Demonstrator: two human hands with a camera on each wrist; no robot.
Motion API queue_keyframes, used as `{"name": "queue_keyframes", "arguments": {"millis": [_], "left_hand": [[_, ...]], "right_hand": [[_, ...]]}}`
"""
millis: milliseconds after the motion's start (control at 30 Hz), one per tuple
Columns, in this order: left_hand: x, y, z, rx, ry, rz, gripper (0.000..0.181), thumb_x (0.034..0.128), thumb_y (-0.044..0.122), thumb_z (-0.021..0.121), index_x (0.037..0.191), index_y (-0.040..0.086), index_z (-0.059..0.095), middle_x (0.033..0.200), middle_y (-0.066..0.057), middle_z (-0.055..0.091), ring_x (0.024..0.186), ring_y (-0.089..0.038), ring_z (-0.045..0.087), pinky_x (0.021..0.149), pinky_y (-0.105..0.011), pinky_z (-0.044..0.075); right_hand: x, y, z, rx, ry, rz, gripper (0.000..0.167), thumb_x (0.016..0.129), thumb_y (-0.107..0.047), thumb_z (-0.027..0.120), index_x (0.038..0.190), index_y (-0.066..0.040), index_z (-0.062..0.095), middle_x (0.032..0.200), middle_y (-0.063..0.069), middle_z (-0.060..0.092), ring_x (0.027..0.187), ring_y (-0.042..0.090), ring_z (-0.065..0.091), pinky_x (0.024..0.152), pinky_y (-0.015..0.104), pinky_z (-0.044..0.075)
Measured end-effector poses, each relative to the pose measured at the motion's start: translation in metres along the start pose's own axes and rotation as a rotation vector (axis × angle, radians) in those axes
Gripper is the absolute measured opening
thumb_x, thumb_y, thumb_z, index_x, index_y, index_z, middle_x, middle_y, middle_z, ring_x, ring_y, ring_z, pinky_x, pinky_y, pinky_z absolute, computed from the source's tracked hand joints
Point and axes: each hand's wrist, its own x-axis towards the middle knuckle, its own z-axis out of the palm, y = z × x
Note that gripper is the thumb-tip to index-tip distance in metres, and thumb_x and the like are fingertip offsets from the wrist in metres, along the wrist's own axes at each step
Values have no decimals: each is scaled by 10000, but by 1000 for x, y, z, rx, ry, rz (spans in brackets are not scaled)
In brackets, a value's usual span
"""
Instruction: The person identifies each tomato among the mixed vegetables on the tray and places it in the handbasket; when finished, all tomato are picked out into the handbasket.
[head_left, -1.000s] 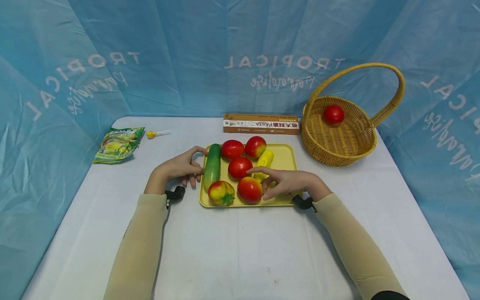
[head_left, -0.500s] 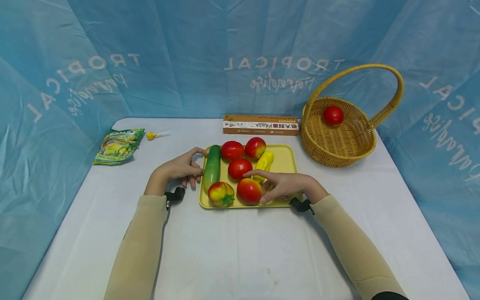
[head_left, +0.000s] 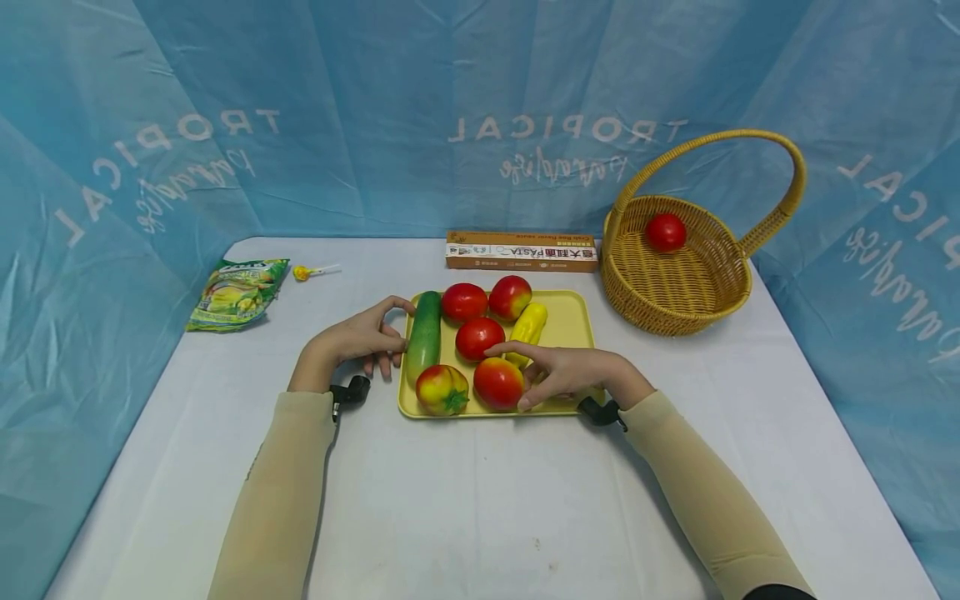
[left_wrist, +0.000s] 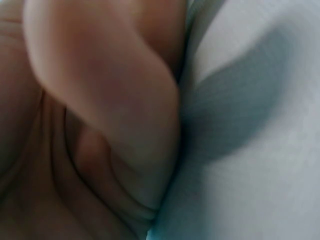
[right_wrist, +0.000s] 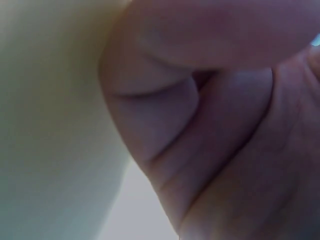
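In the head view, my left hand (head_left: 358, 337) is beside the left rim of a yellow tray (head_left: 572, 312), index finger and thumb at the rim next to a green cucumber (head_left: 425, 336). My right hand (head_left: 572, 372) reaches over the tray's right part, thumb and fingers spread at the right side of a red-yellow fruit (head_left: 498, 383), with no grip visible. Its index finger extends towards a red tomato (head_left: 479, 338). A yellow vegetable (head_left: 528, 325) lies behind that hand, partly covered. Curled fingers fill both wrist views, with no object between them.
Also on the tray are a red-yellow pepper (head_left: 441, 389), another tomato (head_left: 464, 302) and a red-yellow fruit (head_left: 510, 297). A pasta box (head_left: 522, 252) stands behind. Right is a handled basket (head_left: 667, 283) holding a tomato (head_left: 666, 232); left, a green bag (head_left: 238, 294) and lollipop (head_left: 302, 272).
My right hand has shifted slightly left and towards me, its thumb now closer to the front red-yellow fruit. The left hand has stayed at the tray's rim.
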Motion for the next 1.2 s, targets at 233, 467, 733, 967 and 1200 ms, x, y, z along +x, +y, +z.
{"name": "queue_keyframes", "arguments": {"millis": [233, 467, 733, 967, 1200], "left_hand": [[0, -1, 1, -9, 3, 0, 679, 980, 180, 632, 1548, 262, 269, 843, -90, 734, 582, -219, 721, 500, -241, 515], [2, -2, 1, -20, 2, -2, 659, 978, 181, 629, 1530, 285, 285, 840, -96, 736, 593, -244, 729, 489, -241, 489], [2, -3, 0, -18, -1, 6, 663, 980, 182, 630, 1535, 271, 278, 835, -89, 733, 598, -246, 735, 488, -242, 492], [1, -3, 1, -22, 4, 9, 661, 976, 177, 635, 1528, 286, 288, 837, -96, 734, 597, -253, 735, 486, -243, 495], [0, -1, 1, -27, 1, 8, 662, 980, 165, 631, 1534, 270, 284, 831, -104, 734, 590, -251, 732, 483, -249, 502]], "right_hand": [[1, 0, 1, -32, 19, -22, 854, 940, -315, 802, 1612, -479, 303, 1176, 90, 551, 977, 223, 549, 745, 292, 429], [1, -3, 2, 0, 23, -4, 851, 937, -292, 805, 1616, -450, 316, 1157, 100, 588, 755, 190, 482, 652, 259, 413], [1, -5, 3, -6, 31, -10, 823, 945, -277, 797, 1608, -431, 335, 1177, 99, 596, 796, 191, 514, 655, 254, 419], [2, -3, 2, -49, 59, -23, 774, 958, -288, 782, 1593, -421, 361, 1319, 92, 561, 1094, 246, 603, 850, 314, 518], [4, -1, 2, -47, 73, -22, 753, 948, -285, 796, 1557, -470, 394, 1381, 67, 535, 1178, 267, 575, 918, 350, 532]]}}
